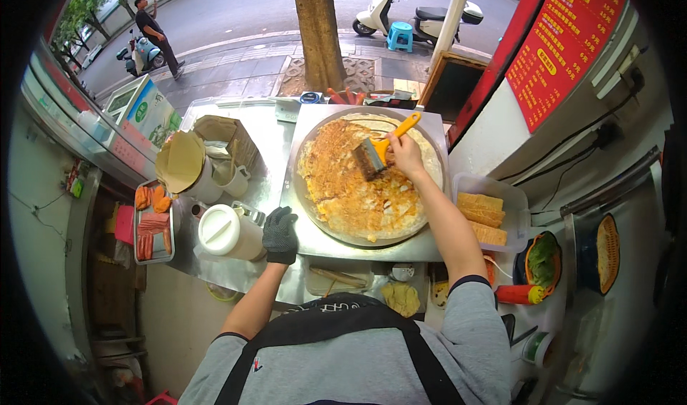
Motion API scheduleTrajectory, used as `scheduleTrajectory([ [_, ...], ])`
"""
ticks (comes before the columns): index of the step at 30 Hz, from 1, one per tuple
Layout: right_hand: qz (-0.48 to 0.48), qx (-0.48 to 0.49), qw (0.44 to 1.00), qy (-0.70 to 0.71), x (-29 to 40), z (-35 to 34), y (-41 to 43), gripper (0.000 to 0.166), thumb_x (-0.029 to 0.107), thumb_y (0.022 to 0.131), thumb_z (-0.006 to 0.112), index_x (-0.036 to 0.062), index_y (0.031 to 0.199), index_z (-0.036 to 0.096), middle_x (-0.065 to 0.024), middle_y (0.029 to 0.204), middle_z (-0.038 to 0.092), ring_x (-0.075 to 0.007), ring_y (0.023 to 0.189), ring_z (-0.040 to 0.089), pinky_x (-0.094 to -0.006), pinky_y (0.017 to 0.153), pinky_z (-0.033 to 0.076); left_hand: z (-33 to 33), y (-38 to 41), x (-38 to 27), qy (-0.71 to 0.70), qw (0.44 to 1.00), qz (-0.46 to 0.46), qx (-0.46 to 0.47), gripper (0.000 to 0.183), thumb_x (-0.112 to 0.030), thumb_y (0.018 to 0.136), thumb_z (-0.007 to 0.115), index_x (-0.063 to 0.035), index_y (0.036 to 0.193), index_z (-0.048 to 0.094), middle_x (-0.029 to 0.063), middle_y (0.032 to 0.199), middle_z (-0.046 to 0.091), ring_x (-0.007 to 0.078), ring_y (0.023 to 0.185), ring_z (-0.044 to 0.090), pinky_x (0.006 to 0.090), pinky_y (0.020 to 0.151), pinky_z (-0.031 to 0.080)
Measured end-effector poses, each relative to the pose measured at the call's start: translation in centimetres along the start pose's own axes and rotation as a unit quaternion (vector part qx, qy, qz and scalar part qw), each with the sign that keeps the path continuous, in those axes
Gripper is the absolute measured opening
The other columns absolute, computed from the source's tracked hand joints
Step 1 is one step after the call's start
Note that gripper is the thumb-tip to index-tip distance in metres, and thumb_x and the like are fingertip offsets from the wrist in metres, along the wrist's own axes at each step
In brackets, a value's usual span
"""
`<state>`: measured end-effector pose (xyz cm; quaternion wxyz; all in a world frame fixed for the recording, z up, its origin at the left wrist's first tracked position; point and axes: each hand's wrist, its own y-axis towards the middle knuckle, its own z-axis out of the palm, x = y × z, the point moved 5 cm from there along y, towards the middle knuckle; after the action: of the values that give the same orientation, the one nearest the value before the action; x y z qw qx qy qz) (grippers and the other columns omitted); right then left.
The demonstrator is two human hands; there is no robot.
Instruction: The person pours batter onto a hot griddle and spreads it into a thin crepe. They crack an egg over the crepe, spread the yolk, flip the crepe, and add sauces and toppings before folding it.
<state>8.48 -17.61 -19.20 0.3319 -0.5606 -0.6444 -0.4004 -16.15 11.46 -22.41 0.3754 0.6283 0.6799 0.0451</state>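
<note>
A large round crepe with egg and brown sauce covers most of the round griddle. Over its upper right part, my right hand grips a wide brush by its yellow handle; the dark bristles rest against the sauced surface. My left hand, in a dark knit glove, lies at the left edge of the metal griddle stand. Whether its fingers hold anything cannot be told. Just left of the glove stands a clear jug with a white lid.
A tray of sausages and meats sits far left, near a white container with brown paper bags. On the right are a plastic bin of crisp fried sheets, a red squeeze bottle and a basket of lettuce. A person stands outside.
</note>
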Motion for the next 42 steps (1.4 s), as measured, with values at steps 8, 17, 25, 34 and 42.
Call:
scheduleTrajectory([
  [8,-0.065,-0.254,0.946,-0.19,0.0,-9.1,2.4,0.034,0.035,0.09,0.045,0.0058,0.085,0.062,-0.0174,0.071,0.062,-0.0371,0.067,0.06,-0.0461,0.057,0.044,-0.5,-0.1,0.1,0.003,1.0,-0.017,0.002,0.012,-0.006,0.075,0.054,-0.01,0.081,0.064,0.01,0.099,0.062,0.0298,0.101,0.054,0.0409,0.086,0.042],
  [17,0.074,-0.123,0.989,-0.041,2.9,3.5,4.6,0.04,0.039,0.087,0.05,0.001,0.084,0.063,-0.0174,0.07,0.062,-0.035,0.07,0.06,-0.0439,0.062,0.044,-0.3,0.1,0.1,-0.001,1.0,-0.004,0.005,0.014,-0.005,0.073,0.054,-0.0118,0.082,0.063,0.0076,0.1,0.061,0.0288,0.103,0.053,0.0407,0.088,0.041],
  [25,0.121,-0.357,0.913,-0.157,-3.3,-9.7,-1.7,0.037,0.037,0.084,0.055,0.0007,0.081,0.063,-0.0194,0.072,0.063,-0.0368,0.067,0.061,-0.044,0.059,0.045,-0.3,-0.3,0.3,0.0,1.0,0.003,-0.007,0.012,-0.006,0.074,0.055,-0.0104,0.08,0.064,0.0094,0.1,0.062,0.0296,0.101,0.054,0.0415,0.087,0.041],
  [34,-0.01,-0.249,0.969,0.01,2.9,-0.9,0.4,0.038,0.038,0.087,0.052,0.0022,0.084,0.065,-0.0146,0.063,0.061,-0.0313,0.062,0.061,-0.0403,0.055,0.044,-0.4,-0.1,0.2,-0.012,1.0,-0.005,0.0,0.013,-0.005,0.074,0.054,-0.0117,0.081,0.063,0.0086,0.1,0.062,0.0295,0.102,0.054,0.0414,0.088,0.04],
  [42,0.094,-0.2,0.969,-0.107,2.4,1.2,4.4,0.04,0.038,0.084,0.051,0.0,0.081,0.063,-0.0202,0.071,0.063,-0.0387,0.07,0.061,-0.0481,0.061,0.046,-0.5,-0.1,0.4,-0.013,1.0,-0.006,-0.008,0.012,-0.005,0.074,0.054,-0.0108,0.081,0.062,0.0091,0.098,0.061,0.0301,0.102,0.053,0.0412,0.088,0.041],
])
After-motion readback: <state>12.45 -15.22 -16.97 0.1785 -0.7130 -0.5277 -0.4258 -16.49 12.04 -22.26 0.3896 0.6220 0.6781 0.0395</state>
